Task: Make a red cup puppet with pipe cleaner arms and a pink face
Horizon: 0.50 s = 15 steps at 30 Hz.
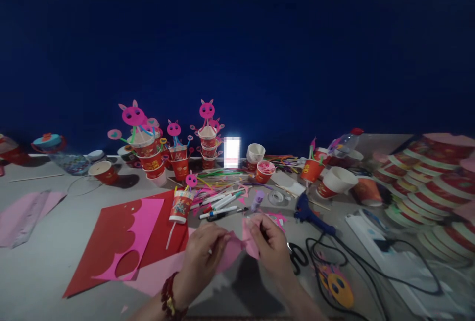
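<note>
Light pink paper (pixel 230 252) spans the space between my two hands above the front of the table. My left hand (pixel 203 256) has its thumb and fingers pinched on the left part of this paper. My right hand (pixel 270 244) pinches a small upright piece of pink paper at its fingertips; whether it is joined to the other part I cannot tell. Left of my hands lie red sheets (pixel 100 242) with a bright pink cut-out sheet (pixel 143 232) on top. Black-handled scissors (pixel 298 257) rest just right of my right hand.
Markers (pixel 222 205), a purple glue stick (pixel 257 200) and tape (pixel 275 197) lie beyond my hands. A blue glue gun (pixel 315 217) with a looping black cable is at right. Decorated cups (pixel 152 165) stand at the back; stacked cups (pixel 438 182) fill the far right.
</note>
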Each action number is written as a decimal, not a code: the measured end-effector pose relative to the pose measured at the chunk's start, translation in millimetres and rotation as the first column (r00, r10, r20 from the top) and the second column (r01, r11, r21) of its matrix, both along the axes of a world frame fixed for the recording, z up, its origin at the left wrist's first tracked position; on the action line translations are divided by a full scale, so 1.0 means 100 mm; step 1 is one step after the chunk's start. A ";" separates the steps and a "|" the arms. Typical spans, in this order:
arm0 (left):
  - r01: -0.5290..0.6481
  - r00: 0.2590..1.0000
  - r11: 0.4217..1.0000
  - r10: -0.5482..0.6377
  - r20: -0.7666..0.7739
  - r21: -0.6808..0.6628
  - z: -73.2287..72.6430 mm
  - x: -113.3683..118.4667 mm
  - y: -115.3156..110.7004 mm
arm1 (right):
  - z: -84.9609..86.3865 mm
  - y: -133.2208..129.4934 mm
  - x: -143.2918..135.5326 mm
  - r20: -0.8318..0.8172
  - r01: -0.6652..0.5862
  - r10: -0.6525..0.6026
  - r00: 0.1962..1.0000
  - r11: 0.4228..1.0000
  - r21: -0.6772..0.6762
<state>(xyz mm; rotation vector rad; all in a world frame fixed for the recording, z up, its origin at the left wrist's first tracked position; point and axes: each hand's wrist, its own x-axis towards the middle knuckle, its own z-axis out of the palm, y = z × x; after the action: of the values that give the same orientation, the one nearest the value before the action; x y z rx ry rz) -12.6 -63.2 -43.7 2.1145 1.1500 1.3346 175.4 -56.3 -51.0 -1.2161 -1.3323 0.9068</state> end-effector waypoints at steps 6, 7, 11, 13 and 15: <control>-0.102 0.994 0.964 0.106 0.001 -0.245 -0.18 -0.18 0.11 | -0.06 0.08 0.27 -0.165 0.147 -0.172 0.971 0.977 -0.153; -0.083 0.996 0.959 0.076 -0.036 -0.273 -0.24 -0.21 0.16 | -0.08 0.08 0.30 -0.196 0.131 -0.169 0.966 0.972 -0.196; -0.140 0.962 0.975 0.093 -0.256 -0.173 -0.45 -0.26 0.31 | -0.17 0.05 0.32 -0.242 0.054 -0.120 0.963 0.964 -0.261; -0.163 0.960 0.983 0.136 -0.245 -0.091 -0.44 -0.23 0.31 | -0.21 0.02 0.26 -0.216 0.024 -0.075 0.973 0.973 -0.231; -0.076 0.987 0.983 0.050 -0.154 -0.168 -0.38 -0.15 0.26 | -0.24 -0.02 0.18 -0.172 -0.032 -0.002 0.985 0.979 -0.199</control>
<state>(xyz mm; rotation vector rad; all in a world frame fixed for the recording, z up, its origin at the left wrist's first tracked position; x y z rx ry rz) -27.8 -37.0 -81.8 2.0949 1.3521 1.0742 193.4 -58.7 -75.1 -1.2515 -1.1341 1.1533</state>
